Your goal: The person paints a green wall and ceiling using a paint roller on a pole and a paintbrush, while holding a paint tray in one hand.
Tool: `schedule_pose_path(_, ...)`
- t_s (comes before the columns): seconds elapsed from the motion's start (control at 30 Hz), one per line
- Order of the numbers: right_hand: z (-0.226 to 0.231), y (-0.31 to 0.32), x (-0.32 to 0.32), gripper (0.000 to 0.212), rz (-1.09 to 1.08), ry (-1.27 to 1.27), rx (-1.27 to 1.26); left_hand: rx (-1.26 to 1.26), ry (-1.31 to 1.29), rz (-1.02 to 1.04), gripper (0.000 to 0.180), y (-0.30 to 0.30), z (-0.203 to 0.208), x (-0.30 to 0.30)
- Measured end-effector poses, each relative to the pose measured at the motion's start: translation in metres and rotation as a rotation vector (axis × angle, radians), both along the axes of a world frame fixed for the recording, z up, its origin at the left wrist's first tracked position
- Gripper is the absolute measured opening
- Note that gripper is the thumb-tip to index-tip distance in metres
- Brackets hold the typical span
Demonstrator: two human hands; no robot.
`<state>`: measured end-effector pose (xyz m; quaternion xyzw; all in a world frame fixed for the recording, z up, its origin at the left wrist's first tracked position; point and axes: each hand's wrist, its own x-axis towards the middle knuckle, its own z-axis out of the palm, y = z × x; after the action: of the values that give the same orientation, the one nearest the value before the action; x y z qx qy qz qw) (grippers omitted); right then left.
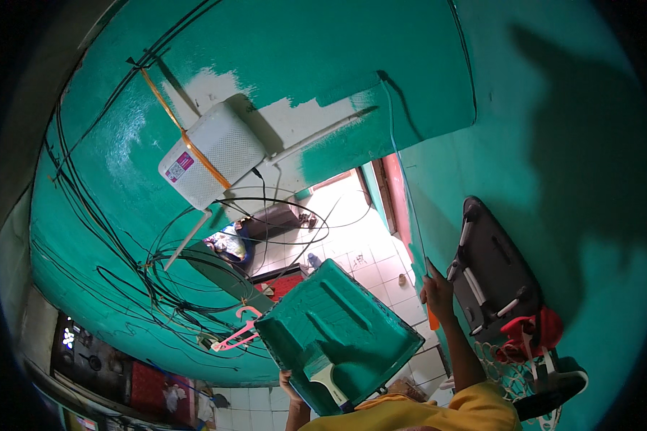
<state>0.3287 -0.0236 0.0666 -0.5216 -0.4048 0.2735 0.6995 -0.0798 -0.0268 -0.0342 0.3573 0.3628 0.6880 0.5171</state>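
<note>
My left hand (289,386) grips the near left edge of a paint tray (363,305) coated in green paint. A paintbrush with a pale handle (328,383) lies in the tray, its bristle end covered with green. My right hand (437,293) is wrapped round the orange handle (432,320) of a paint roller. Its long thin rod (410,183) reaches up and away to the wall. The green roller head (347,89) seems to lie on the wall at the border of a bare whitish patch (295,118); its exact contact is hard to make out.
A white perforated box (212,154) hangs on the wall under an orange strap, with black cables (133,269) looped below it. A pink hanger (239,332) dangles there. On the right wall is a small basketball backboard (496,266) with a red rim (546,330). A doorway shows a tiled floor (363,262).
</note>
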Motion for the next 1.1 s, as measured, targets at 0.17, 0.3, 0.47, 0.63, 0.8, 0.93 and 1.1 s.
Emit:
schedule_pose_path(0.17,-0.017,-0.020,-0.001,0.040,-0.028,-0.057,-0.109,-0.201,-0.178,-0.069,0.010,0.002,0.028,0.012)
schedule_pose_path(0.3,-0.055,-0.031,0.001,0.041,-0.014,-0.096,-0.053,-0.116,-0.104,-0.023,0.009,0.022,-0.072,-0.046)
schedule_pose_path(0.47,-0.040,-0.031,-0.001,0.041,-0.050,-0.152,-0.046,-0.105,-0.094,0.011,0.013,0.016,-0.036,-0.016)
schedule_pose_path(0.63,-0.012,0.015,0.001,0.040,-0.034,-0.061,0.036,-0.131,-0.126,-0.025,0.016,0.005,0.009,0.006)
schedule_pose_path(0.8,0.002,0.041,-0.007,0.042,0.008,-0.136,0.231,-0.222,-0.229,-0.055,0.025,0.004,0.006,0.002)
schedule_pose_path(0.93,-0.012,0.027,-0.012,0.040,-0.049,-0.124,0.029,-0.186,-0.176,-0.052,0.035,0.003,0.002,0.002)
schedule_pose_path(1.1,-0.091,-0.019,-0.006,0.040,-0.170,-0.304,-0.076,-0.203,-0.244,-0.061,0.017,0.004,0.001,-0.001)
